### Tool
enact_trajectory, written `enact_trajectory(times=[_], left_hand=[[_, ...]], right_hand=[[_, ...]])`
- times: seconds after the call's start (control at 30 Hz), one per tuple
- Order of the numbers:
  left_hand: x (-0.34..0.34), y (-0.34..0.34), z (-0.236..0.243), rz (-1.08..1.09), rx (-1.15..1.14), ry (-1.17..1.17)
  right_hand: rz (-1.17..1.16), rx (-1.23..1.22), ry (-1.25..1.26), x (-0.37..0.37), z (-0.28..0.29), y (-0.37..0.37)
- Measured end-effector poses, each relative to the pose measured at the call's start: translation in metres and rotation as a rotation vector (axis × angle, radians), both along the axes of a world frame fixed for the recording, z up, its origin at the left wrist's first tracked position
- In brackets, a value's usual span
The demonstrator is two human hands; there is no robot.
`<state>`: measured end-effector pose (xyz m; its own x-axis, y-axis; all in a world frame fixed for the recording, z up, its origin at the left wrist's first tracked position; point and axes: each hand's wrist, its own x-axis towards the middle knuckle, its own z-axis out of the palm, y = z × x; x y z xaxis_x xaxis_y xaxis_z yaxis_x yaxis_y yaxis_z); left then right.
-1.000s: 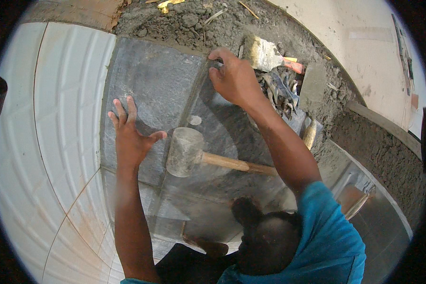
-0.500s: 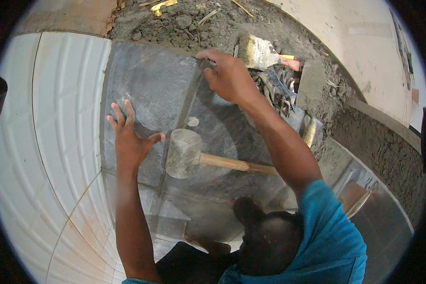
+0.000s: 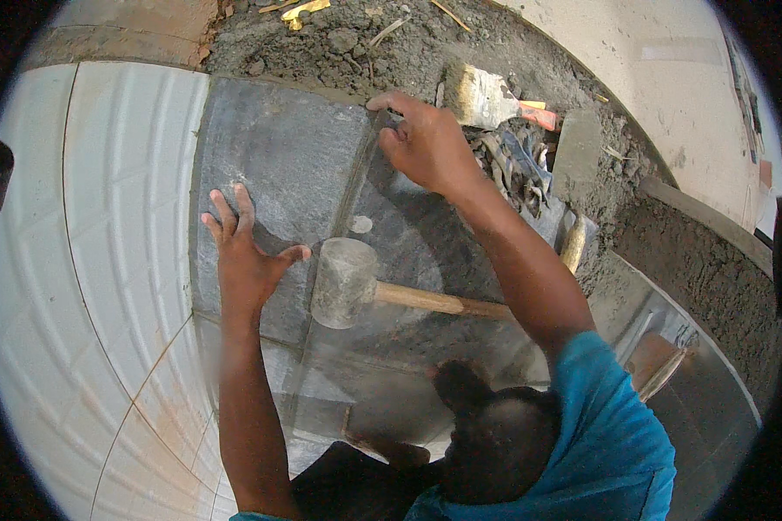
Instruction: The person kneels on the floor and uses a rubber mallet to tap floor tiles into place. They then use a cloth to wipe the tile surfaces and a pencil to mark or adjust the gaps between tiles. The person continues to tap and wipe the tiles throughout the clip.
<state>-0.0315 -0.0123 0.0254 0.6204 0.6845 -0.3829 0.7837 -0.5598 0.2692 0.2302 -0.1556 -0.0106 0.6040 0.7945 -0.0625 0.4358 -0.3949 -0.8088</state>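
Observation:
My left hand (image 3: pixel 248 252) lies flat on a dark grey slate-look floor tile (image 3: pixel 287 139), its fingers spread and the thumb out to the right. At the far right corner of that tile is my right hand (image 3: pixel 430 148). Its index finger reaches out over the corner and the thumb sits apart below it; the other fingers are partly hidden. I see nothing held in either hand. Right of my left hand, a mallet (image 3: pixel 345 282) with a pale grey head and wooden handle rests across the joint between the grey tiles. My right forearm covers the handle's end.
Rough grey mortar (image 3: pixel 339 61) borders the far tile edge. Beyond my right hand lie a paintbrush (image 3: pixel 487 97), crumpled dirty rags (image 3: pixel 517 169) and a wooden-handled tool (image 3: pixel 573 243). A white tiled wall (image 3: pixel 130 174) rises at the left. A light board or wall (image 3: pixel 669 78) stands far right.
The whole view has shifted slightly. Both hands keep their places on the tile, and the mallet lies where it was.

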Motion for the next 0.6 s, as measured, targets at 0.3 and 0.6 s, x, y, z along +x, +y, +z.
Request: enact_trajectory(times=[0.3, 0.6], left_hand=[[-0.002, 0.001, -0.001, -0.010, 0.026, 0.009], [0.003, -0.003, 0.003, 0.054, 0.003, 0.021]], right_hand=[[-0.041, -0.038, 0.009, -0.005, -0.001, -0.001], [-0.075, 0.024, -0.057, -0.041, 0.023, -0.019]])
